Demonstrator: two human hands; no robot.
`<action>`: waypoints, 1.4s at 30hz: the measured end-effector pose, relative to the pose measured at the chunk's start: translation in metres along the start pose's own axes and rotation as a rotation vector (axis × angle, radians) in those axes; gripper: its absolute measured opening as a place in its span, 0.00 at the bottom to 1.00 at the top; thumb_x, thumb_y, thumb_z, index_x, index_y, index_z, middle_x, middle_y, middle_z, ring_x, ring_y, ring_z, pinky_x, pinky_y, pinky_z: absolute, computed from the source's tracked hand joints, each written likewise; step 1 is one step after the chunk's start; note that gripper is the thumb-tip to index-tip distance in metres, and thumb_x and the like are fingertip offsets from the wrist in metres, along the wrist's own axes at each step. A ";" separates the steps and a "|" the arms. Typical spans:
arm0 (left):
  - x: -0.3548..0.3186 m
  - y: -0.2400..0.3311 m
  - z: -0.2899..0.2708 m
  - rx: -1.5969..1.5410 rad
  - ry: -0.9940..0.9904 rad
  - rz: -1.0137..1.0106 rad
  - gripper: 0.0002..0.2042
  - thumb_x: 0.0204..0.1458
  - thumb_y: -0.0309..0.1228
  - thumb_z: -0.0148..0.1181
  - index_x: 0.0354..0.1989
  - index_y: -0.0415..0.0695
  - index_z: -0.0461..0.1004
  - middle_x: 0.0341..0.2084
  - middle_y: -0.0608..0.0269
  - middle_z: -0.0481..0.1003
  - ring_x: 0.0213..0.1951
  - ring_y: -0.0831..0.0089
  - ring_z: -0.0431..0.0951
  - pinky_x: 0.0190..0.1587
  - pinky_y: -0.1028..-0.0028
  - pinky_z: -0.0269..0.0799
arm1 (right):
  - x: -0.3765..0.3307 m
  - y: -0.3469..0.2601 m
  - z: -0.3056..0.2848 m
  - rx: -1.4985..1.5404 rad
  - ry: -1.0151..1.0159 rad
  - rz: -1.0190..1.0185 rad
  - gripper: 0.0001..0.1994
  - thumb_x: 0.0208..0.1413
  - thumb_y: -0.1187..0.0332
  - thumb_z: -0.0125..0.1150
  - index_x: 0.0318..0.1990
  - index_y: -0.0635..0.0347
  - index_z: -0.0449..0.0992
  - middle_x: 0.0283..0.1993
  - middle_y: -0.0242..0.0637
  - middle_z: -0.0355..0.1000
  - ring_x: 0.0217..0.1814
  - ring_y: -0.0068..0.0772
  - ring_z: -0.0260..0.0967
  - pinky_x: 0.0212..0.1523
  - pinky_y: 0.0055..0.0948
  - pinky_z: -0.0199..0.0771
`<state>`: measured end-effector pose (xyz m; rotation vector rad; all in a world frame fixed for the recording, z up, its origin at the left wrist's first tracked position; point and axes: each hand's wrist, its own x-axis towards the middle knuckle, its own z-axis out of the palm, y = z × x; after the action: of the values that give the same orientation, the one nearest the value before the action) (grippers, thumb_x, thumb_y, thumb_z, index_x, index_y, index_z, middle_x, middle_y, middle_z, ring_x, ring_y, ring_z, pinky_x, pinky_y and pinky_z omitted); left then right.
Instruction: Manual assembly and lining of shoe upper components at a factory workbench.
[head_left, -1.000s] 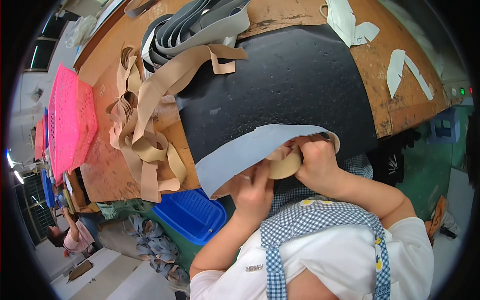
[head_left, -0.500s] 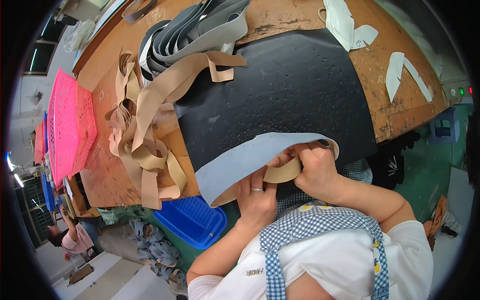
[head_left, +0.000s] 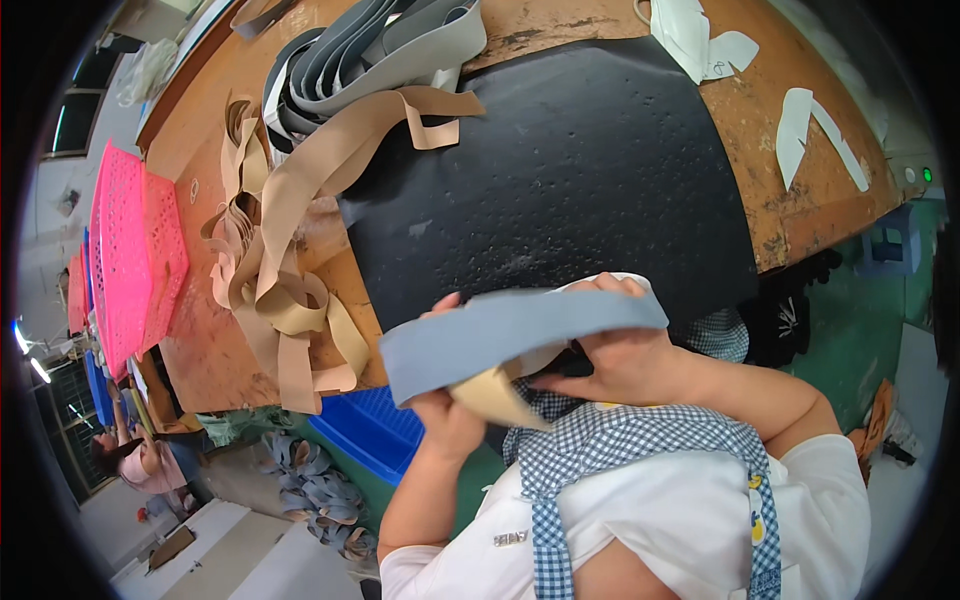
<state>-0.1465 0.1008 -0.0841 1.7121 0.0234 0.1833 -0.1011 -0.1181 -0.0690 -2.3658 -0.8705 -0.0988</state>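
A long light-blue strip [head_left: 515,332], leather-like, is stretched across in front of me and raised off the black mat [head_left: 560,160]. My left hand [head_left: 442,420] is closed around its left end, thumb below and fingertips showing over its top edge. My right hand [head_left: 630,350] grips the strip near its right end; the strip covers part of its fingers. Below the blue face hangs a beige length [head_left: 497,397], blurred by motion. Whether it is the same strip's back or a separate strip, I cannot tell.
Tan strips [head_left: 330,180] lie tangled on the wooden table [head_left: 215,360], beside a stack of grey strips [head_left: 400,60]. White cut pieces [head_left: 795,135] lie at the right. A pink basket [head_left: 135,255] stands left. Below are a blue basket [head_left: 370,430] and bundled strips [head_left: 315,490]. Another person [head_left: 150,465] is at far left.
The blue strip has lifted toward me and turned its blue face more squarely into view. My left hand has moved left to its end; my right hand now has its fingers over the top edge.
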 end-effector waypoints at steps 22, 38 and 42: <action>0.016 0.004 0.015 0.660 -0.160 0.158 0.25 0.43 0.17 0.68 0.53 0.36 0.70 0.52 0.50 0.70 0.51 0.55 0.74 0.54 0.61 0.70 | 0.001 -0.003 0.003 0.075 0.034 0.226 0.21 0.35 0.74 0.69 0.43 0.63 0.75 0.40 0.44 0.71 0.43 0.47 0.70 0.35 0.42 0.72; -0.001 0.010 0.028 0.978 -0.311 0.497 0.18 0.42 0.21 0.67 0.46 0.36 0.81 0.47 0.48 0.77 0.49 0.53 0.77 0.49 0.57 0.74 | 0.016 -0.002 0.000 0.034 -0.070 0.239 0.22 0.36 0.74 0.70 0.44 0.63 0.74 0.43 0.42 0.73 0.44 0.46 0.70 0.41 0.41 0.75; 0.000 0.009 0.030 1.027 -0.331 0.519 0.19 0.42 0.23 0.65 0.47 0.36 0.81 0.48 0.48 0.76 0.51 0.53 0.75 0.51 0.55 0.72 | 0.012 -0.006 -0.013 0.151 -0.062 0.357 0.19 0.41 0.76 0.68 0.45 0.65 0.74 0.41 0.49 0.74 0.42 0.51 0.74 0.42 0.42 0.77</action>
<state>-0.1435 0.0705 -0.0793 2.7292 -0.6822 0.2954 -0.0939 -0.1149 -0.0518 -2.3502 -0.4534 0.1794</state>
